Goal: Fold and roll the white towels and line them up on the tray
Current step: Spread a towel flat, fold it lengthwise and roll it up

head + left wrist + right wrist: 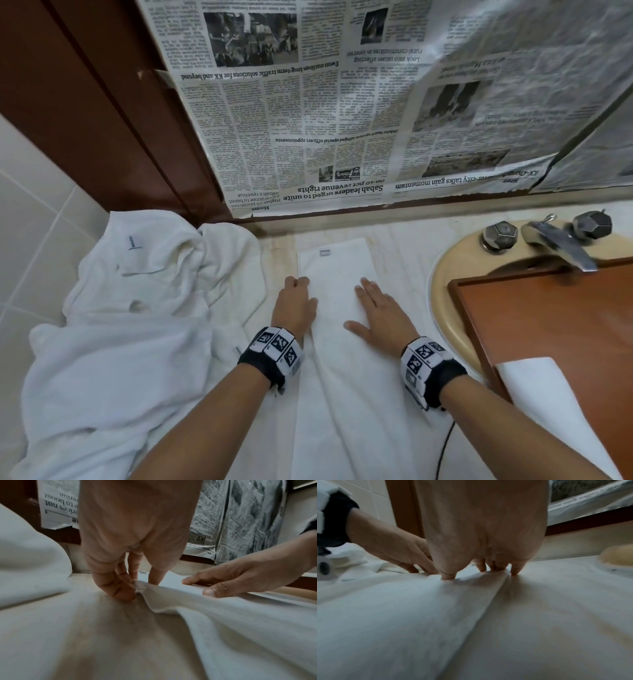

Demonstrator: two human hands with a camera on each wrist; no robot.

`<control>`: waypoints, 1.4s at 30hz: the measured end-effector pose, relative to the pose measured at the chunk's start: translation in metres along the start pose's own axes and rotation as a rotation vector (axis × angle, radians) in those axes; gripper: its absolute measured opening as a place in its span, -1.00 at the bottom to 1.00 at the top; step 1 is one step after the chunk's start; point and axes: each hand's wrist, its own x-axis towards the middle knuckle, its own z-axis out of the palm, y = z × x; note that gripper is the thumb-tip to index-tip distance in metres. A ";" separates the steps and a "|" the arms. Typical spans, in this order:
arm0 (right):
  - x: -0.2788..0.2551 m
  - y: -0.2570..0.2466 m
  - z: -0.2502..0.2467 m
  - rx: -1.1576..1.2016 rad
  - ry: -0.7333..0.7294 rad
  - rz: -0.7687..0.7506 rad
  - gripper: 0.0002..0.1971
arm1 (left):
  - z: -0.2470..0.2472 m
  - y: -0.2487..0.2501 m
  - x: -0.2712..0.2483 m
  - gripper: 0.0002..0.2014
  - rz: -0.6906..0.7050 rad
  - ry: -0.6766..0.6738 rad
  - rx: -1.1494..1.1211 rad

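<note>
Long white terry towel, folded into a narrow strip: lay flat on the pale stone counter, reaching beyond the fingertips toward the wall.

Left hand: at the strip's left edge; fingers curled, thumb and fingertips pinching a small fold of the edge, as the left wrist view showed.

Right hand: palm down on the strip, fingers straight and slightly spread, pressing the cloth; the smallest finger met the strip's right edge.

Heap of crumpled white towels: left of the left fingers, near.

Brown wooden tray: right of the right fingers, set over the beige round sink; one folded white towel on its near end.

Newspaper sheets: covered the wall beyond the fingertips.
</note>
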 end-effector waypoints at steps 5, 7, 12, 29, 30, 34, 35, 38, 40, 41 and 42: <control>-0.001 0.012 -0.007 0.056 0.043 -0.017 -0.20 | 0.000 0.007 0.013 -0.63 0.002 0.054 -0.047; -0.008 0.005 -0.002 0.064 0.108 -0.011 -0.24 | -0.003 0.003 0.016 -0.63 0.006 0.075 -0.068; -0.016 -0.008 0.013 -0.024 0.095 -0.029 -0.06 | 0.005 -0.001 0.001 -0.60 0.087 0.083 -0.025; -0.002 -0.017 0.019 -0.049 0.134 0.004 -0.16 | 0.025 -0.013 -0.028 -0.37 0.131 0.037 0.249; -0.001 -0.015 0.020 -0.047 0.133 0.017 -0.21 | 0.027 -0.017 -0.024 -0.41 0.097 0.035 0.275; 0.006 0.000 0.010 0.012 0.139 0.142 -0.40 | 0.018 -0.027 -0.011 -0.47 -0.078 0.083 0.210; 0.004 0.002 0.009 0.034 0.154 0.153 -0.41 | 0.016 -0.027 -0.013 -0.47 -0.075 0.084 0.194; -0.021 -0.006 0.019 0.038 0.205 0.077 -0.36 | 0.015 -0.020 -0.035 -0.45 0.032 0.017 0.102; -0.043 -0.015 0.035 -0.007 0.200 0.021 -0.30 | 0.021 -0.022 -0.058 -0.45 0.104 -0.056 0.181; -0.052 -0.016 0.041 -0.010 0.167 0.018 -0.28 | 0.025 -0.025 -0.065 -0.45 0.124 -0.071 0.233; -0.057 -0.015 0.045 -0.008 0.132 0.024 -0.25 | 0.028 -0.028 -0.070 -0.43 0.123 -0.068 0.267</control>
